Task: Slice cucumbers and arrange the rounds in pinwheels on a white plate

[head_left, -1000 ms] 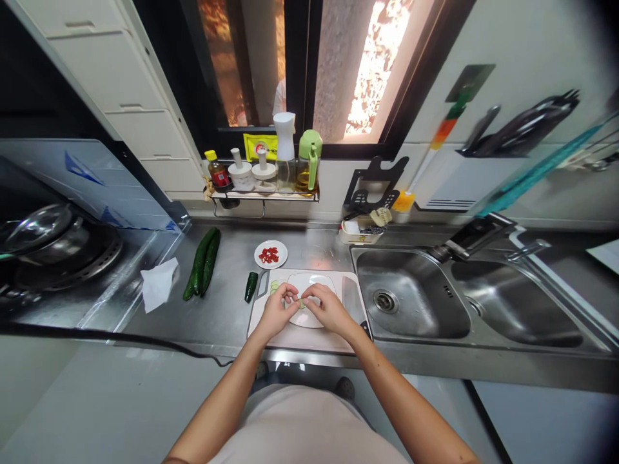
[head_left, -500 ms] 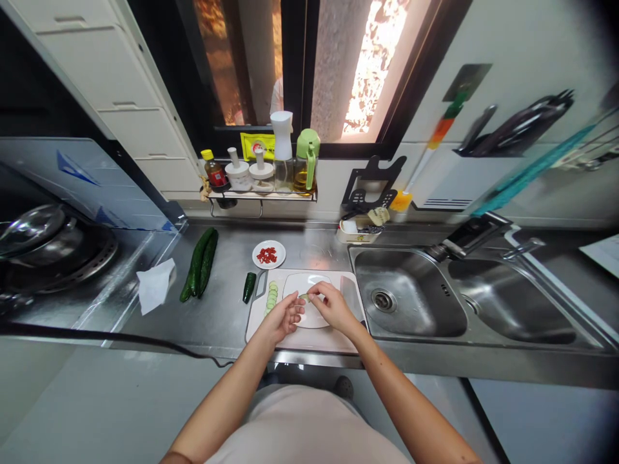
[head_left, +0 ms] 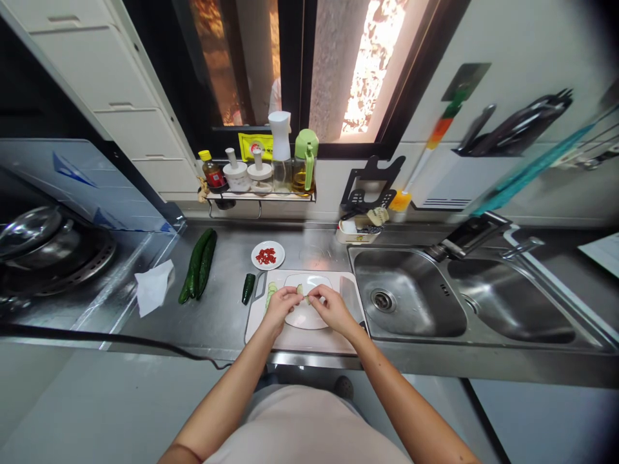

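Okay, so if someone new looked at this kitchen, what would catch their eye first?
Probably the glaring window at the top, right of centre. Next, the red pieces on a small white dish beyond the cutting board, and the dark green cucumbers to its left. Centrally, the left hand pinches a cucumber slice over a larger white plate, the right hand close beside.

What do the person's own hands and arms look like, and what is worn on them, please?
The left hand and the right hand are bare, without gloves; no ring, watch or bracelet can be made out. No sleeves show on the forearms. A plain, pale top covers the torso.
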Demonstrator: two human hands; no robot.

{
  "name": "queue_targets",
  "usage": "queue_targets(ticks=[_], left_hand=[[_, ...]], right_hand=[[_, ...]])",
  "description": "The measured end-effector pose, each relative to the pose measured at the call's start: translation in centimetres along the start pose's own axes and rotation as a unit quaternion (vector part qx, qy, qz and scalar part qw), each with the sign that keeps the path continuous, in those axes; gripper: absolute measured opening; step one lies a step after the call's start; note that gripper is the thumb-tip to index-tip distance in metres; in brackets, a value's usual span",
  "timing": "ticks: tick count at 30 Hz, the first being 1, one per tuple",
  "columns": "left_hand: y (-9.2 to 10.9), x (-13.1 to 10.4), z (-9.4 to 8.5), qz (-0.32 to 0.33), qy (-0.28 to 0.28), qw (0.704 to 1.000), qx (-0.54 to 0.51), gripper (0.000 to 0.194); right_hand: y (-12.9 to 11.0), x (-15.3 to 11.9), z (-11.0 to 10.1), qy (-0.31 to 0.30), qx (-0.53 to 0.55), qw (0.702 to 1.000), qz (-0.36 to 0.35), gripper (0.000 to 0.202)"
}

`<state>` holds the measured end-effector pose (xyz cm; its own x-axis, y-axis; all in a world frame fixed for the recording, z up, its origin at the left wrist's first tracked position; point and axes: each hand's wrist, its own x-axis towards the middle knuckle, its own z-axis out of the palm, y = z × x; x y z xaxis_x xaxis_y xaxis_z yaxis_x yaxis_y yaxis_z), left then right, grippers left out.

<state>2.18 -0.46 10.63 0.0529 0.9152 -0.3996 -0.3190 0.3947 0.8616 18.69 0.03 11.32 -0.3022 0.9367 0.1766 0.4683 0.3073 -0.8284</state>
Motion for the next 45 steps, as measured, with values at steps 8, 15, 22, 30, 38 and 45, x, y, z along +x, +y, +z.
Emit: queue_targets(ticks=[8,15,22,30,38,45], left_hand=[[-1.2,0.6,0.2,0.088,0.015,0.994,0.063,0.036],[-2.6,1.0,0.6,0.111,0.005,0.993,0.051,0.044],[-3.6,1.9,1.1,0.146,0.023,0.987,0.068,0.048],[-4.6,3.8,0.9,0.133,0.02,0.986,0.102,0.044],[-6.1,7.8,0.4,0.095,0.023,0.984,0.146,0.042],[-6.9,11.4,0.2,0.111,0.061,0.947,0.294,0.033]], right_hand=[[0.3,-0.4,0.9,0.008,0.089,0.991,0.103,0.019],[1.9,-0.7,2.2,0.022,0.189,0.961,0.2,0.019],[2.5,-0.4,2.7,0.029,0.259,0.93,0.26,0.019],[4.2,0.1,2.9,0.029,0.252,0.929,0.27,0.015],[7.4,1.9,3.6,0.008,0.12,0.951,0.286,0.01],[9.0,4.0,3.9,-0.007,-0.083,0.957,0.277,0.017]])
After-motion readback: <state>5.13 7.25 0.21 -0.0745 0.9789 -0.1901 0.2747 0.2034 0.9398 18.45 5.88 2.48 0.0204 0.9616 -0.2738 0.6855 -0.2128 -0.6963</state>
